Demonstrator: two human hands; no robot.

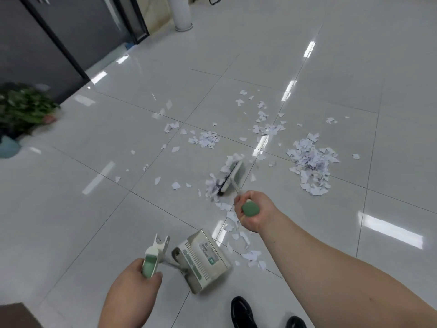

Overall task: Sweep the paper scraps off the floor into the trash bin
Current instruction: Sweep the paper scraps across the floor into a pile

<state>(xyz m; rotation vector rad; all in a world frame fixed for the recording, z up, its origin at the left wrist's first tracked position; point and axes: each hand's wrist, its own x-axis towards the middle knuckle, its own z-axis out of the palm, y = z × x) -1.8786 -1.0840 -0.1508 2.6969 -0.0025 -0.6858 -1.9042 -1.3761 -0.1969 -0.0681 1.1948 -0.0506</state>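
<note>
The floor (307, 55) is pale tile, smooth and highly glossy, throwing back bright streaks of light, while the scraps (311, 159) on it are thin matt white paper with rough torn edges. The broom (234, 176) and the dustpan (201, 259) look like smooth cream plastic with a dull sheen, each with a matt green handle end; the broom's bristles (223, 183) are dark. The near shoes (242, 310) are shiny black, the far-left doors (35, 43) dark and matt.

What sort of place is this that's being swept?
Probably an office or commercial building hallway: large glossy floor tiles, tall dark framed door panels, a white round column, and a potted plant beside the panels.
</note>
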